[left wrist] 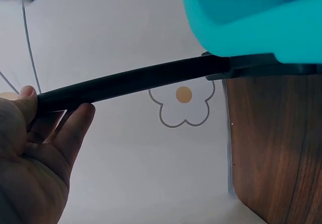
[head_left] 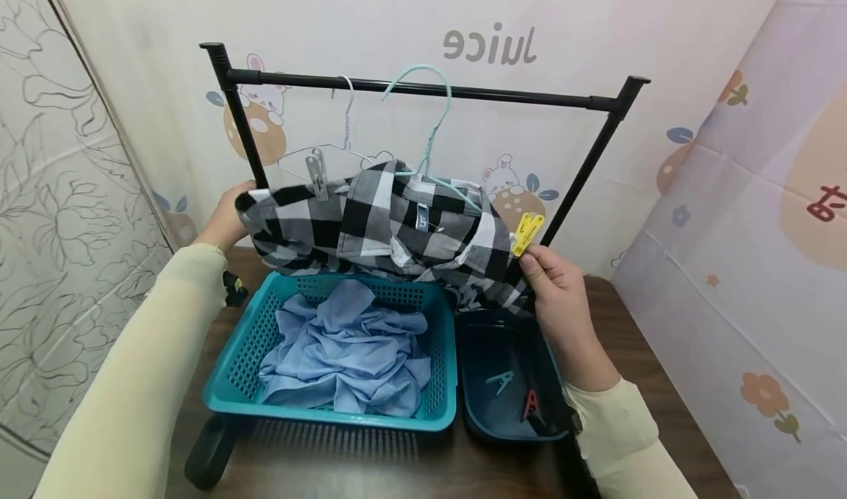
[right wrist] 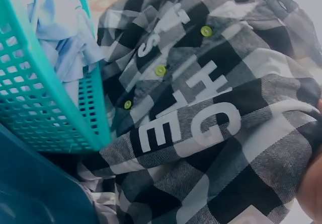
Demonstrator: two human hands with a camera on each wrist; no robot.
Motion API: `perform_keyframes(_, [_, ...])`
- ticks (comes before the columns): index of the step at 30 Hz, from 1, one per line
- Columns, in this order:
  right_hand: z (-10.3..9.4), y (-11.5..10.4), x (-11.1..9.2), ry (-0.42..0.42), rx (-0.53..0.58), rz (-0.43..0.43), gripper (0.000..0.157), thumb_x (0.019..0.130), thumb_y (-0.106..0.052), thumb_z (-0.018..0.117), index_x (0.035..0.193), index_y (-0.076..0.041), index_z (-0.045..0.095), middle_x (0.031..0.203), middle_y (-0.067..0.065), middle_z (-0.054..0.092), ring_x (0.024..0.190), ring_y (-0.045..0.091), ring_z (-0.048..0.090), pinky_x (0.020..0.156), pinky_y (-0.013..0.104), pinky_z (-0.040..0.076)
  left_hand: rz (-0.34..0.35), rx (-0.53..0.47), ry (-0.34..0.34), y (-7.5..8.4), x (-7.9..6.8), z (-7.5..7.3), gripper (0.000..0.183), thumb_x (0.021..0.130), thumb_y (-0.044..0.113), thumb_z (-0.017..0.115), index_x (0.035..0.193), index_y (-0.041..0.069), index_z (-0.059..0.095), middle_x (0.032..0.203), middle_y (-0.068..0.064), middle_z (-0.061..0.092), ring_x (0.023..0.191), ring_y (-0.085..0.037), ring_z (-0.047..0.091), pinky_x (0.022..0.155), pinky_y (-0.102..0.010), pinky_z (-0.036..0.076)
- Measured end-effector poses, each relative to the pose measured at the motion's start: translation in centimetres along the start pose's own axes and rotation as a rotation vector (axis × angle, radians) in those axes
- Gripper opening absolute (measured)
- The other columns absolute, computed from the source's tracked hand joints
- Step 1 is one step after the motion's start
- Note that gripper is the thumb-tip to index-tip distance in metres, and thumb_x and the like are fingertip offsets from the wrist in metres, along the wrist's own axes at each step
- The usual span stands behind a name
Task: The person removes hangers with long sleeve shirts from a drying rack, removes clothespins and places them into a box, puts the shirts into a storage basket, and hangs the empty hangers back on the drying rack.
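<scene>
A black clothes rack (head_left: pixel 490 95) stands across the head view. My left hand (head_left: pixel 227 216) grips its left post, and the left wrist view shows thumb and fingers (left wrist: pixel 75 128) round the black tube. At the right post, my right hand (head_left: pixel 559 293) has its fingers curled round the tube, close beside the shirt. A black-and-white checked shirt (head_left: pixel 370 223) hangs from a mint-green hanger (head_left: pixel 430 139) hooked over the bar. A yellow clothespin (head_left: pixel 527 233) sits on its right shoulder, just above my right thumb. A clear grey clothespin (head_left: pixel 317 176) sits on the left shoulder.
A white hanger (head_left: pixel 347 124) also hangs on the bar, behind the shirt. Below stands a turquoise basket (head_left: pixel 331 416) holding crumpled light-blue cloth (head_left: pixel 347 352). To its right, a dark-blue bin (head_left: pixel 490 422) contains a few clothespins. The rack's left foot (head_left: pixel 210 451) juts out beside the basket.
</scene>
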State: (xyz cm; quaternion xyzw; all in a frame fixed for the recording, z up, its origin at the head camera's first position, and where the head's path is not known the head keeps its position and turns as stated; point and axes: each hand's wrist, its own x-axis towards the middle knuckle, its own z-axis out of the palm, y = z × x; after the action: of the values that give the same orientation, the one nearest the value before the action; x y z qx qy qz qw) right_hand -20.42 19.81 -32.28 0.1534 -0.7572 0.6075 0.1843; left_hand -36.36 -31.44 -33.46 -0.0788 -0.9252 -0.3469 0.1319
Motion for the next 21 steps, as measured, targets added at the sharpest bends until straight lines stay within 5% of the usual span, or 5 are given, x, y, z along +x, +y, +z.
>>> perform_keyframes(3, [0.1,0.6,-0.3,-0.030,-0.048,0.011,0.033,0.109,-0.019,0.051,0.119,0.008,0.066,0.108,-0.006,0.066,0.097,0.016,0.051,0.080,0.020,0.046,-0.024,-0.039,-0.022,-0.1,0.3,-0.1,0.046,0.108,0.036,0.050,0.125,-0.005,0.058,0.124,-0.032,0.061,0.112,-0.045,0.058,0.096,-0.059,0.044])
perform_keyframes(8, [0.8,1.8,-1.1,-0.062,-0.095,0.023,0.029,0.108,-0.017,0.053,0.119,0.005,0.068,0.111,0.001,0.068,0.096,0.012,0.054,0.081,0.019,0.049,-0.070,0.058,-0.113,0.0,0.3,-1.3,0.055,0.109,0.040,0.046,0.135,-0.008,0.056,0.129,-0.034,0.061,0.116,-0.048,0.060,0.098,-0.060,0.048])
perform_keyframes(14, [1.4,2.6,-2.0,-0.075,-0.151,0.001,0.024,0.107,-0.015,0.055,0.116,0.000,0.072,0.109,0.015,0.070,0.087,0.012,0.054,0.073,0.019,0.048,-0.161,-0.042,-0.108,1.6,-2.2,-3.9,0.066,0.109,0.044,0.040,0.146,-0.010,0.043,0.137,-0.034,0.055,0.121,-0.045,0.060,0.099,-0.051,0.054])
perform_keyframes(21, [1.0,3.2,-2.9,-0.059,-0.227,0.011,0.023,0.107,-0.015,0.056,0.115,-0.001,0.073,0.104,0.015,0.069,0.083,0.014,0.053,0.068,0.021,0.046,-0.009,-0.154,-0.071,5.5,-7.3,-5.1,0.061,0.107,0.050,0.043,0.144,0.003,0.051,0.136,-0.022,0.061,0.114,-0.020,0.066,0.087,-0.017,0.056])
